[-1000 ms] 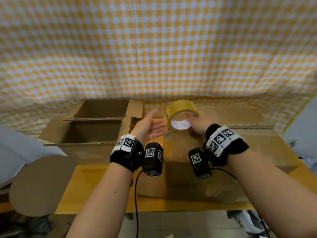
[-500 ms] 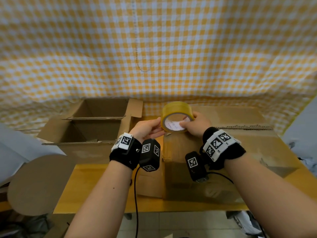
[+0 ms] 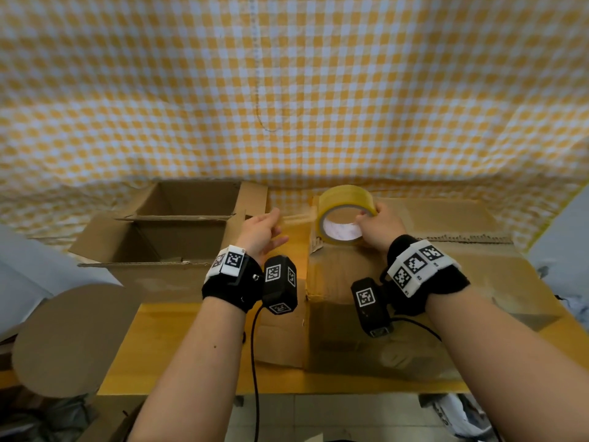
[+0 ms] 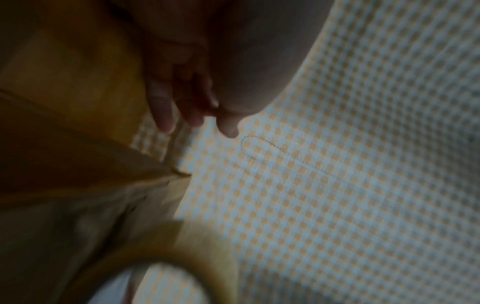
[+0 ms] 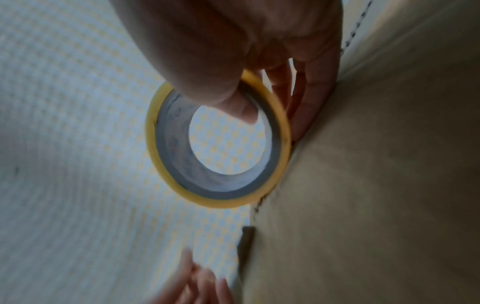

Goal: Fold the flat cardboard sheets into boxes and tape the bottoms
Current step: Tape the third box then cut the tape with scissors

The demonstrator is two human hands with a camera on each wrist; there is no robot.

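- Taping step: right hand [image 3: 381,223] grips tape roll [image 3: 342,212] on the box [image 3: 414,282], at its far-left corner.
- Left hand [image 3: 261,229] pinches the tape end [image 3: 298,218], strip drawn left.
- Next, likely: lay the strip along the seam, press flat.
- Open box [image 3: 165,237] sits left.

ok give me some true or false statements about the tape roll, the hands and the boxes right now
1. The right hand holds the tape roll. True.
2. The left hand rests flat on the table. False: it is raised, pinching a strip of tape pulled from the roll.
3. The open box lies to the left of the hands. True.
4. The roll sits inside the open box. False: it is at the closed box on the right.
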